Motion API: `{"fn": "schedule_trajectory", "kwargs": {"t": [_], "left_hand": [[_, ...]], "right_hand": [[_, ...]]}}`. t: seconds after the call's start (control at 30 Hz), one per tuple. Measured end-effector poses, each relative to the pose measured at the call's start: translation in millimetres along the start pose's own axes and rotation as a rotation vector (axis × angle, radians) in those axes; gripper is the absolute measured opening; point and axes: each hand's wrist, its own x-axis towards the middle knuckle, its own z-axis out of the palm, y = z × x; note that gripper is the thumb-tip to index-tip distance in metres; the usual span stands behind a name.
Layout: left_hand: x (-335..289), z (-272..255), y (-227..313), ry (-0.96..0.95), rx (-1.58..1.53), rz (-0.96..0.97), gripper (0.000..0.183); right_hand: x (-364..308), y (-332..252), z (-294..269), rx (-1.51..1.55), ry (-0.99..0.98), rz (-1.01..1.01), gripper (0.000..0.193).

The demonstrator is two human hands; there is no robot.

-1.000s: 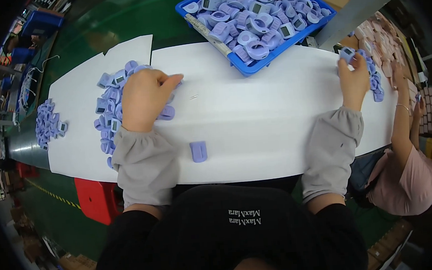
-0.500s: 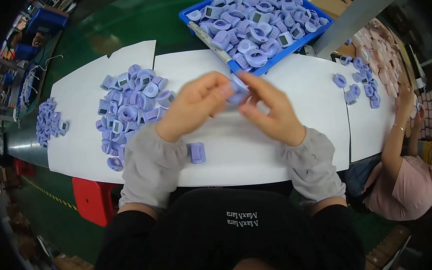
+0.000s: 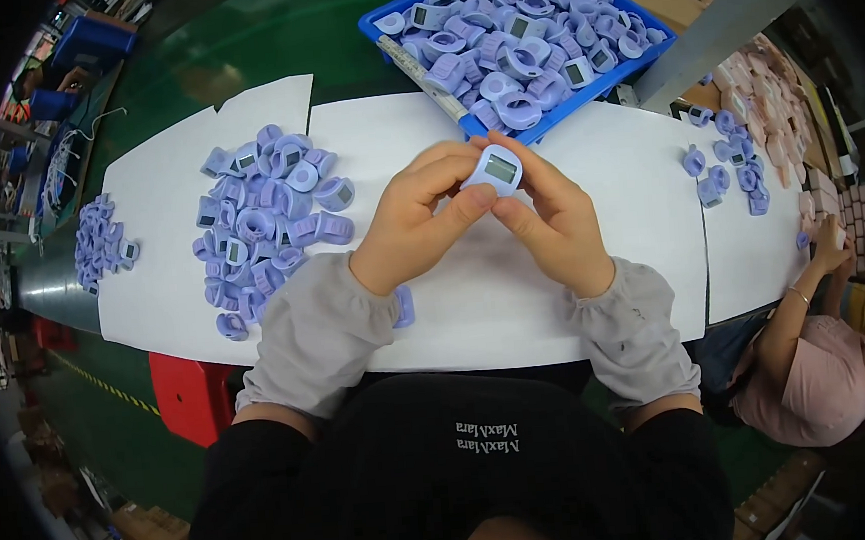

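Grip: left hand [image 3: 419,221] and right hand [image 3: 549,217] pinch one lilac ring counter [image 3: 493,170] between fingertips, screen up | place: just below blue bin [image 3: 639,65], above white sheet [image 3: 594,289] | advice: probably steady it by the edges, thumbs off screen | loose pile [image 3: 269,221] lies left of bin

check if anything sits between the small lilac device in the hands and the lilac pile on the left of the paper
Nothing visible does. Both hands, left and right, hold the lilac device above bare white paper, and the stretch toward the lilac pile holds only the left hand itself.
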Motion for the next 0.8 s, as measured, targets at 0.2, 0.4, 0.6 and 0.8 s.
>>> {"fn": "schedule_trajectory", "kwargs": {"t": [0.2, 0.4, 0.6, 0.8], "left_hand": [[-3, -1, 9, -0.065, -0.234, -0.274, 0.028], [-1, -3, 13, -0.15, -0.186, -0.263, 0.031], [-1, -5, 12, -0.168, -0.152, -0.232, 0.031], [-1, -5, 12, -0.186, -0.133, -0.253, 0.032]], "right_hand": [[-1, 5, -2, 0.021, 0.026, -0.012, 0.049], [-2, 0, -8, -0.012, -0.006, -0.012, 0.049], [-1, -5, -11, -0.005, -0.082, 0.06, 0.051], [-1, -2, -11, -0.036, -0.077, 0.008, 0.052]]}}
